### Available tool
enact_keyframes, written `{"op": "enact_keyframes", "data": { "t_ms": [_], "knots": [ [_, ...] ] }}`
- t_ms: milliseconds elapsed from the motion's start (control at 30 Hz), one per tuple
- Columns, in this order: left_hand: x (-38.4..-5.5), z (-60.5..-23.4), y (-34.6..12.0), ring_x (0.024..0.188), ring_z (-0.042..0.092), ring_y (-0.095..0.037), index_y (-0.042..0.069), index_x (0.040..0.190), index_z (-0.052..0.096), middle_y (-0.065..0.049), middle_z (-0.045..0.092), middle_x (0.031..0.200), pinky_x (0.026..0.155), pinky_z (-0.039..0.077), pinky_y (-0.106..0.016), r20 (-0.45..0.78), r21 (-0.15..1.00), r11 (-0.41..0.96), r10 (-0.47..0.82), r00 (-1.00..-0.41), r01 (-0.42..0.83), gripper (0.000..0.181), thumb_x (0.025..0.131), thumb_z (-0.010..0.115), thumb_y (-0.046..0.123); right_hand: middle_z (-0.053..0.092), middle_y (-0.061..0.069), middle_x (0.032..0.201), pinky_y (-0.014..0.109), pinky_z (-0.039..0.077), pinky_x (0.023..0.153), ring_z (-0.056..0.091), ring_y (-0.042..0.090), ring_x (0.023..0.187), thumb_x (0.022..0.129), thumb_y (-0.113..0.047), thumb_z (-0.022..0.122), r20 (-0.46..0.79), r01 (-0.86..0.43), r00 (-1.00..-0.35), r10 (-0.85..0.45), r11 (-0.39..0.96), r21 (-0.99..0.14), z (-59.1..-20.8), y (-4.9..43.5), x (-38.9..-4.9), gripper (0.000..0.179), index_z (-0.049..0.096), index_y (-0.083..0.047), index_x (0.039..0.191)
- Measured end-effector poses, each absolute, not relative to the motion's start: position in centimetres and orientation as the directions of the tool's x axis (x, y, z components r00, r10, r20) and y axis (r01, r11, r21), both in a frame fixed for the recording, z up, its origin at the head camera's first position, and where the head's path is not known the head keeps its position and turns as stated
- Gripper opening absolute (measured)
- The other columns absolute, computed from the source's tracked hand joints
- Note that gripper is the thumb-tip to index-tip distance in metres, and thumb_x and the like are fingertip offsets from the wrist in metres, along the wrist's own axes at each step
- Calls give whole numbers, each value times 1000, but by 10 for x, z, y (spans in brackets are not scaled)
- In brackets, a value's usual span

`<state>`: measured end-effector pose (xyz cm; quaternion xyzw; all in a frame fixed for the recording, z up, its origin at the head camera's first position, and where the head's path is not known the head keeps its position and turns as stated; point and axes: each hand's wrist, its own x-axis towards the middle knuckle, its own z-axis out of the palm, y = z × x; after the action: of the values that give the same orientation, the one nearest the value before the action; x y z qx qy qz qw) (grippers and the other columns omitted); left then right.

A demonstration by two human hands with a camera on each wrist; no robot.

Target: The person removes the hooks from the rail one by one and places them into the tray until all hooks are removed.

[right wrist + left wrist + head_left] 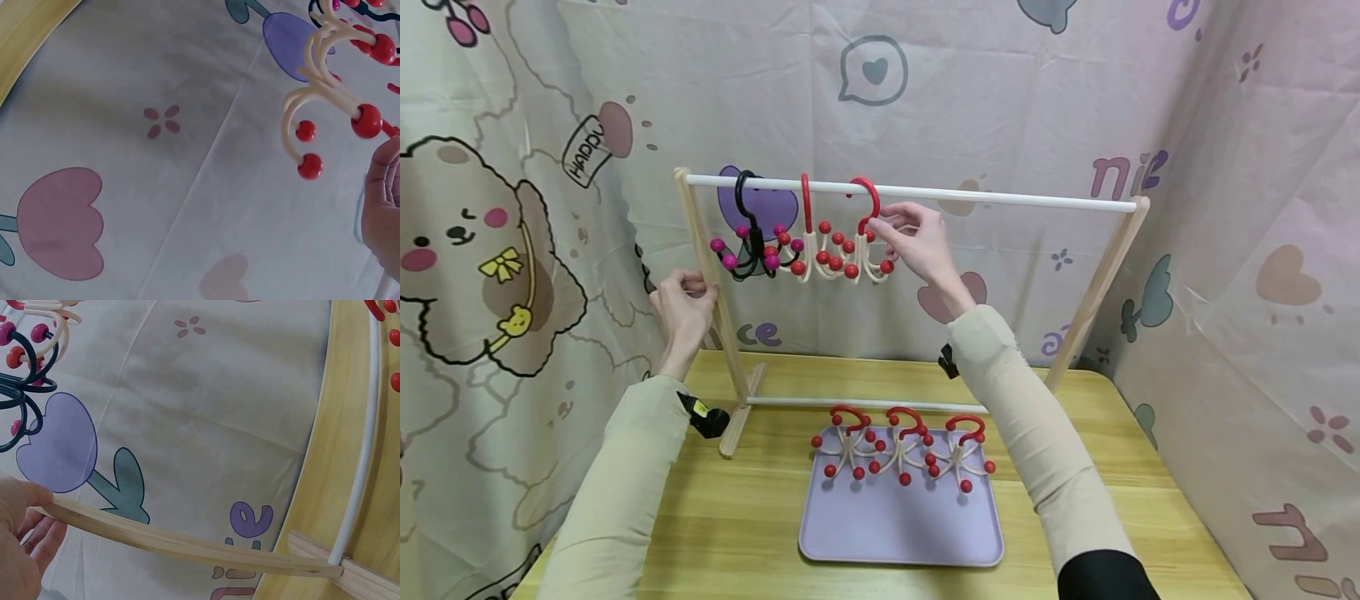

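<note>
My left hand (685,308) grips the left wooden post (187,540) of a hanging rack, thumb on one side and fingers on the other. At the white top rail (1000,197), my right hand (917,237) pinches the red hook of a cream hanger (861,250) with ball-tipped arms. That hook curves over the rail. To its left hang another red-hooked hanger (807,225) and a black hanger (754,242) with magenta balls. In the right wrist view the right hand (382,194) shows only partly, beside the hanger's red balls.
A lilac tray (898,533) on the wooden table (737,517) bears three more red-hooked hangers (901,446). The rack's lower white rail (805,402) runs behind the tray. The right post (1097,292) leans outward at the base. Printed curtains (985,100) surround the table.
</note>
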<state>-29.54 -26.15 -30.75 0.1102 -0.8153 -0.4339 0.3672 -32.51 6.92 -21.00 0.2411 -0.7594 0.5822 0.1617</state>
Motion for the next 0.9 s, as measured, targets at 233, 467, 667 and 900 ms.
{"op": "enact_keyframes", "data": {
  "t_ms": [233, 467, 667, 900],
  "knots": [
    [-296, -308, -261, 67, 39, 14, -4, 111, 69, -25, 74, 105, 105, 42, -44, 516, 785, 601, -498, -697, 152, 25, 90, 70, 10, 71, 18, 93, 28, 57, 60, 65, 32, 67, 93, -13, 71, 565, -585, -811, -152, 216, -782, -209, 60, -328, 27, 69, 3, 115],
    [-295, -309, -261, 74, 43, 7, -3, 112, 69, -24, 74, 106, 104, 43, -43, 500, 793, 593, -504, -705, 138, 26, 91, 70, 11, 71, 18, 94, 21, 55, 59, 63, 15, 63, 92, -15, 72, 555, -576, -817, -159, 267, -773, -208, 53, -331, 26, 70, 0, 114],
    [-294, -310, -262, 80, 53, -4, -3, 111, 69, -25, 74, 106, 106, 40, -44, 502, 795, 589, -499, -707, 148, 25, 91, 69, 11, 71, 24, 89, 34, 61, 63, 65, 20, 59, 94, -8, 69, 583, -601, -799, -149, 238, -763, -207, 50, -332, 17, 70, 4, 105],
    [-295, -310, -262, 68, 42, 13, -3, 110, 70, -24, 74, 104, 100, 43, -41, 526, 778, 608, -493, -693, 158, 24, 90, 70, 11, 71, 27, 86, 30, 60, 61, 66, 15, 58, 93, -2, 68, 598, -609, -793, -113, 180, -773, -207, 59, -331, 14, 69, 9, 101]
  ]
}}
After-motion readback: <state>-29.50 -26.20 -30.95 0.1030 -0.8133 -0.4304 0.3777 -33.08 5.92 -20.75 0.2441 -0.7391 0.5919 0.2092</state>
